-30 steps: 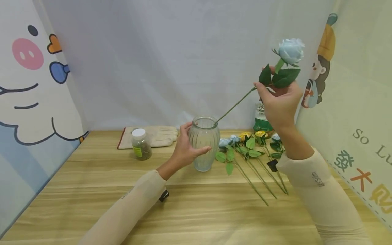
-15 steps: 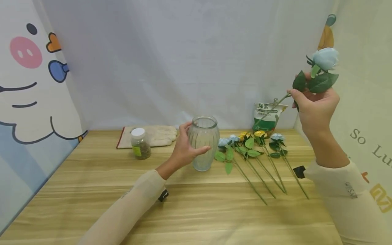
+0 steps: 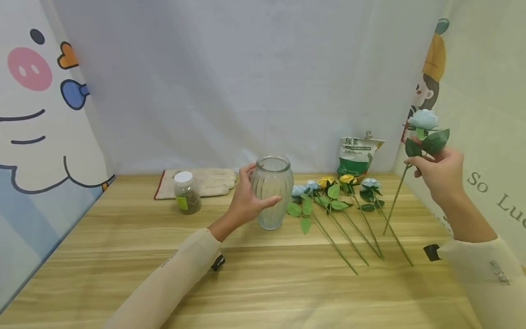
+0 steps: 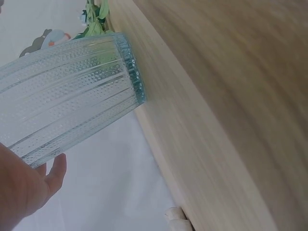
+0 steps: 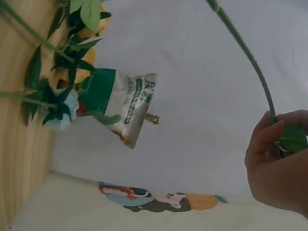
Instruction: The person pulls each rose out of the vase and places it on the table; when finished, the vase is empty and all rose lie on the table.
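A ribbed clear glass vase [image 3: 273, 201] stands upright on the wooden table, with no stem in it. My left hand [image 3: 250, 198] holds its left side, thumb across the front and fingers behind; the left wrist view shows the vase's ridged wall [image 4: 72, 91]. Over the table's right side, my right hand [image 3: 441, 171] pinches an artificial light-blue rose [image 3: 424, 119] just below its bloom, near two dark green leaves. Its stem [image 5: 245, 53] points down and slightly left in the head view, crossing in front of the lying flowers' right end. Whether its tip touches the table I cannot tell.
Several blue and yellow artificial roses [image 3: 347, 179] lie right of the vase, stems toward me. Behind them stands a clipped green-and-white bag [image 3: 355, 155]. To the left are a white-lidded jar [image 3: 187, 194] and pale work gloves [image 3: 215, 180]. Cloth walls enclose the table.
My right hand has carried the blue rose rightward, away from the vase's mouth, then lowered it; its stem now hangs steeper. The left hand keeps its hold on the vase.
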`<state>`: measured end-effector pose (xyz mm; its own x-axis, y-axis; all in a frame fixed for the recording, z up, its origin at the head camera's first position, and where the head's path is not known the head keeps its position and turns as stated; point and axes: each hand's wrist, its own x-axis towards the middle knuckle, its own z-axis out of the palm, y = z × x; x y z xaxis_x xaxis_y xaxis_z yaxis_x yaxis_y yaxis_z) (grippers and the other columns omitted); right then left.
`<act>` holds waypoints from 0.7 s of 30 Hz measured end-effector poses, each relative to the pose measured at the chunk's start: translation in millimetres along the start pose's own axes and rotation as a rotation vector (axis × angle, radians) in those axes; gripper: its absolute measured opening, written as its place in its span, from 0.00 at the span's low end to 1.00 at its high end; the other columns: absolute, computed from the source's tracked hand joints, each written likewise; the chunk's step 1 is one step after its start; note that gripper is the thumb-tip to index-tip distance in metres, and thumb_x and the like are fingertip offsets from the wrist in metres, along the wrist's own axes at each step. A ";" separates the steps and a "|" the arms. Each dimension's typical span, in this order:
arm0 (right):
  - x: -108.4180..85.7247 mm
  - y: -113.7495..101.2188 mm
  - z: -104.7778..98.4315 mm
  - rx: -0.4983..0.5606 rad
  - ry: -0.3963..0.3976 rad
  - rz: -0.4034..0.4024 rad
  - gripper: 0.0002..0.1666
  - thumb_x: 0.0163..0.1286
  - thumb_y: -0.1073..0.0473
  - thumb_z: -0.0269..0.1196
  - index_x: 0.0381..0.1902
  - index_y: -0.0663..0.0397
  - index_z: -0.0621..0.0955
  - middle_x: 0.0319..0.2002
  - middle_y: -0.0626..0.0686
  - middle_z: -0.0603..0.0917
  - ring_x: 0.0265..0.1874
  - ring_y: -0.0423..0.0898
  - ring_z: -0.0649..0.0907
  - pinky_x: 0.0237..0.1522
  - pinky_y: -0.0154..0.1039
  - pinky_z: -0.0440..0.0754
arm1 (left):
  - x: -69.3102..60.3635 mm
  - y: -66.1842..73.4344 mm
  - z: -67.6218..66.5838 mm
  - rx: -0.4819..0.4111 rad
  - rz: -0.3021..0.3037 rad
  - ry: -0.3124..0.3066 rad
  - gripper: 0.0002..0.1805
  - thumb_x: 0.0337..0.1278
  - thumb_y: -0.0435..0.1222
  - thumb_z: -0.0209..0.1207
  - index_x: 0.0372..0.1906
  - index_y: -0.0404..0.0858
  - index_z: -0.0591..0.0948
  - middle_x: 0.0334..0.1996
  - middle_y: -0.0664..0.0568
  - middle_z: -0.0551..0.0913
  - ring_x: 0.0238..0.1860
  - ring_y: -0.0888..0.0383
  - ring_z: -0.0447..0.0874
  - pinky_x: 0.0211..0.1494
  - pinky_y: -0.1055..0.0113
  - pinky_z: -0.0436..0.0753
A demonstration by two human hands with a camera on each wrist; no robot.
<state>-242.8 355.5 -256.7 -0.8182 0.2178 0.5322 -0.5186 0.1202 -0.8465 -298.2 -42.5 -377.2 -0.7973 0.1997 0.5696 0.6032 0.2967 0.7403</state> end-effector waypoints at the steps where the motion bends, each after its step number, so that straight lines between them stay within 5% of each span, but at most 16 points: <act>1: -0.2 3.9 -5.4 -0.065 -0.008 0.025 0.24 0.60 0.80 0.61 0.47 0.50 0.86 0.39 0.39 0.87 0.29 0.33 0.85 0.17 0.26 0.74 | 0.1 -0.2 -0.1 0.001 0.002 0.001 0.56 0.44 0.40 0.77 0.72 0.35 0.51 0.67 0.34 0.64 0.70 0.38 0.61 0.66 0.38 0.67; 7: 0.8 25.2 -34.8 -0.395 -0.081 0.124 0.23 0.65 0.73 0.61 0.44 0.36 0.83 0.37 0.24 0.81 0.29 0.25 0.82 0.21 0.25 0.75 | 0.5 -0.7 -0.5 0.005 0.003 -0.001 0.56 0.44 0.40 0.78 0.71 0.34 0.52 0.67 0.33 0.65 0.70 0.39 0.62 0.66 0.39 0.67; 11: 3.6 40.6 -48.0 -0.583 -0.132 0.163 0.18 0.67 0.69 0.61 0.55 0.56 0.82 0.52 0.50 0.85 0.30 0.23 0.78 0.25 0.26 0.75 | 0.9 0.6 -0.9 0.002 -0.001 -0.002 0.56 0.44 0.40 0.78 0.72 0.35 0.51 0.67 0.34 0.65 0.69 0.39 0.63 0.65 0.40 0.68; 15: 7.0 62.0 -59.0 -0.712 -0.236 0.207 0.26 0.68 0.67 0.60 0.62 0.74 0.73 0.61 0.77 0.71 0.32 0.23 0.73 0.28 0.29 0.78 | 0.3 1.1 -1.7 0.002 -0.003 0.000 0.56 0.44 0.40 0.78 0.71 0.35 0.51 0.67 0.33 0.65 0.70 0.38 0.63 0.66 0.39 0.67; 21: 7.4 90.4 -73.3 -0.721 -0.311 0.317 0.30 0.69 0.69 0.58 0.65 0.80 0.67 0.62 0.80 0.69 0.31 0.24 0.74 0.34 0.31 0.82 | -0.1 -1.3 -1.6 0.005 -0.006 -0.009 0.56 0.45 0.40 0.77 0.72 0.35 0.51 0.68 0.33 0.63 0.71 0.38 0.60 0.67 0.39 0.65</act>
<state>-277.6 439.0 -330.4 -0.9840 0.0816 0.1581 -0.0541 0.7095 -0.7026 -298.8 -44.5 -377.7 -0.8009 0.2062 0.5621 0.5985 0.3023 0.7419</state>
